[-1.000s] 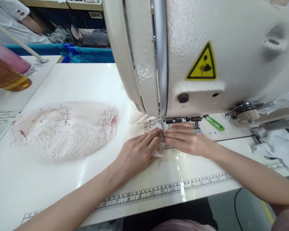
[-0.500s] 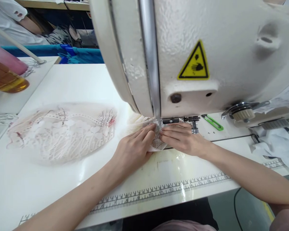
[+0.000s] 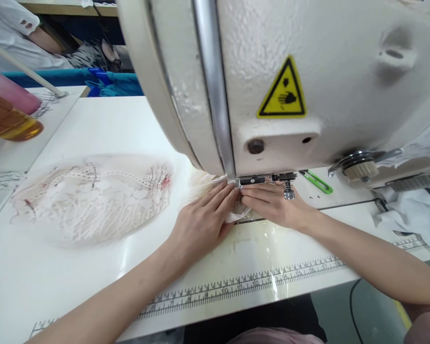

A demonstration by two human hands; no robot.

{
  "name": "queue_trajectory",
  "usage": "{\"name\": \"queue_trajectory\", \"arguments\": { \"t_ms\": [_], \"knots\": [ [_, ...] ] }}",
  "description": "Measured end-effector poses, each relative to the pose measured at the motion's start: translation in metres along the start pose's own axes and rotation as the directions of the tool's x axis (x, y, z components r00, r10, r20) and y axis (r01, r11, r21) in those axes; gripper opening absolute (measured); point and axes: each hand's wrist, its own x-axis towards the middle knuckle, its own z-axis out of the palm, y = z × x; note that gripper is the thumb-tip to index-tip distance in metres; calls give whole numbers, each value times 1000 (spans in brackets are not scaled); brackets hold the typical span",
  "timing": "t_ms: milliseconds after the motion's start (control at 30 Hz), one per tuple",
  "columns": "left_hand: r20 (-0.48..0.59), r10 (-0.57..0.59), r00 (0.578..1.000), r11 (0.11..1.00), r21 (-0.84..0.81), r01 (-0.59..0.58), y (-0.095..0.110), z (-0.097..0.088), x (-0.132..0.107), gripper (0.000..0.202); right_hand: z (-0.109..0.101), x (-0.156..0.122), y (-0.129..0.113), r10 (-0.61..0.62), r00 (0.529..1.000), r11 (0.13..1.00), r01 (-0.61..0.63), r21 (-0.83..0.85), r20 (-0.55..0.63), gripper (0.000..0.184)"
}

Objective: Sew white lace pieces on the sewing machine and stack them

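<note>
Both hands meet under the head of a cream sewing machine [image 3: 308, 71]. My left hand [image 3: 204, 222] lies flat, fingers together, pressing a small white lace piece [image 3: 238, 212] onto the machine bed. My right hand [image 3: 272, 205] rests on the same piece from the right, fingertips touching those of the left hand just in front of the presser foot [image 3: 251, 180]. Most of the lace is hidden beneath the fingers and the machine head.
A heap of white lace pieces [image 3: 89, 198] lies on the white table [image 3: 93, 129] to the left. A printed ruler [image 3: 243, 284] runs along the front edge. Green clippers [image 3: 317, 181] lie behind my right hand. A pink and amber bottle [image 3: 7, 112] and another person's white sleeve [image 3: 17, 24] are at far left.
Both hands have slid the lace piece a little further in under the machine head. The view has shifted closer, so the machine hides more of the piece.
</note>
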Motion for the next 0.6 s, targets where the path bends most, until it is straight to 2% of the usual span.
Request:
{"name": "queue_trajectory", "arguments": {
  "t_ms": [100, 233, 367, 600],
  "knots": [
    [-5, 3, 1000, 1000, 2, -3, 1, 0, 0, 40, -3, 0, -3, 49, 999, 999, -50, -17, -17, 25],
    [-24, 28, 999, 999, 23, -28, 1, 1, 1, 38, -5, -1, -6, 144, 989, 982, -147, -123, -33, 23],
    [-20, 50, 999, 999, 21, -50, 1, 3, 2, 36, -2, -3, -1, 70, 995, 984, -81, -156, -74, 21],
    [-22, 29, 999, 999, -27, -30, 1, 3, 2, 36, -3, -1, 3, 106, 989, 983, -120, -139, -104, 13]
  ]
}}
